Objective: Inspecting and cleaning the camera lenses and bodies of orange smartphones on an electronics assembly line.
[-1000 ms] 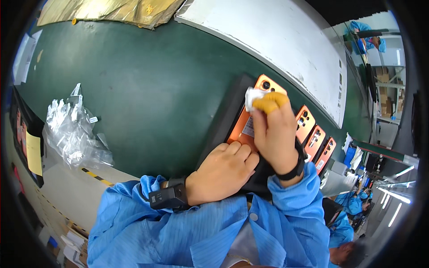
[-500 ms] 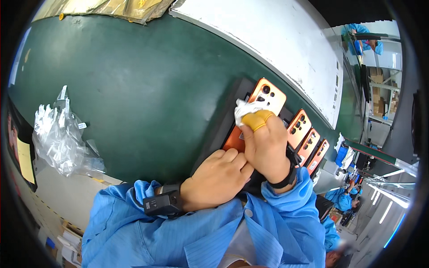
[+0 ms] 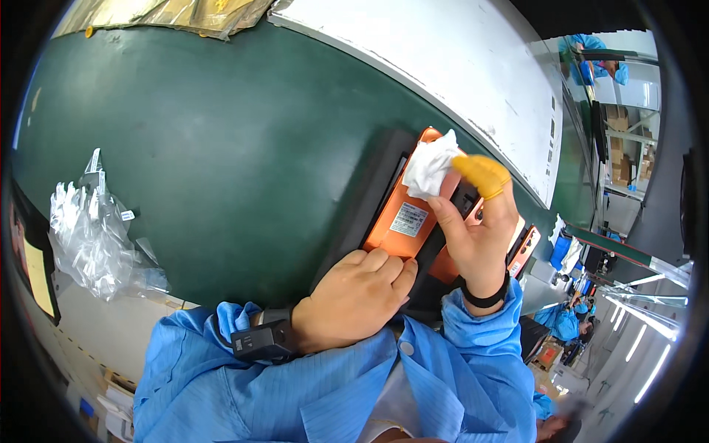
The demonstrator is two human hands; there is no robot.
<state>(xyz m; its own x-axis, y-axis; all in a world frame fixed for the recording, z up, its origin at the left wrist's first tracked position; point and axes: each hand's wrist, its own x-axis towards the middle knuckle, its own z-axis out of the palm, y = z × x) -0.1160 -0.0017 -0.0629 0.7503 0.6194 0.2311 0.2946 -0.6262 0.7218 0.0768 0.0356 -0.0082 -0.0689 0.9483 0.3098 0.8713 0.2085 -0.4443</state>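
Observation:
An orange phone (image 3: 389,236) lies back up in a black tray (image 3: 353,221), a white printed label (image 3: 408,220) on its back. My left hand (image 3: 358,292) is curled over the phone's near end, its fingers pressing there. Above the far end, my right hand (image 3: 484,229) pinches a crumpled white cloth (image 3: 430,167) that hides the phone's cameras. Yellow finger covers (image 3: 484,175) sit on the fingers of that hand. More orange phones stand in a row to the right, and one of them (image 3: 525,251) shows beyond my right wrist; the others are partly hidden.
A clear plastic bag (image 3: 100,240) of small white-ended strips lies on the green table mat (image 3: 199,140) at left. Along the far side runs a white panel (image 3: 443,63). A yellowish wrapped package (image 3: 170,15) rests at the far left. Co-workers in blue are at right.
My right hand has moved right and turned, opening its grip around the cloth, which now spreads over the phone's far end. The label has come into sight. My left hand stays at the near end.

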